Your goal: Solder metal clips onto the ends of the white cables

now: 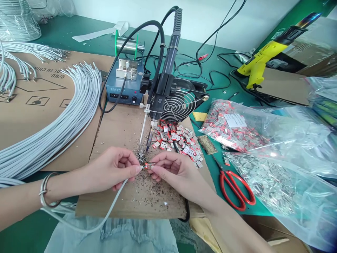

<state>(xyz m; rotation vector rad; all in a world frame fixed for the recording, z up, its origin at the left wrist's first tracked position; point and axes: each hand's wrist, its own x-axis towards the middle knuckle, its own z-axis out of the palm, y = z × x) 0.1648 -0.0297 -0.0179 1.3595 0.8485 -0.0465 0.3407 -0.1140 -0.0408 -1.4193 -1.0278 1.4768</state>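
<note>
My left hand (118, 168) pinches the end of a pale grey cable (116, 200), which droops from my fingers toward my lap. Opposite it, my right hand (173, 172) grips a small red and metal USB connector (149, 164) between thumb and fingers. Cable end and connector meet between my fingertips; whether they are joined, I cannot tell. Just above them points the tip of a soldering iron (149, 138) clamped in a stand, with a thin solder feed tube (143, 128) beside it. A pile of similar connectors (179, 138) lies behind my right hand.
A bundle of grey cables (81, 102) curves across the cardboard at left. Behind stand a blue solder feeder (123, 88), a solder spool (126, 45) and a fan (176, 103). Red-handled scissors (237, 189), bags of metal parts (265, 182) and a yellow heat gun (263, 58) are at right.
</note>
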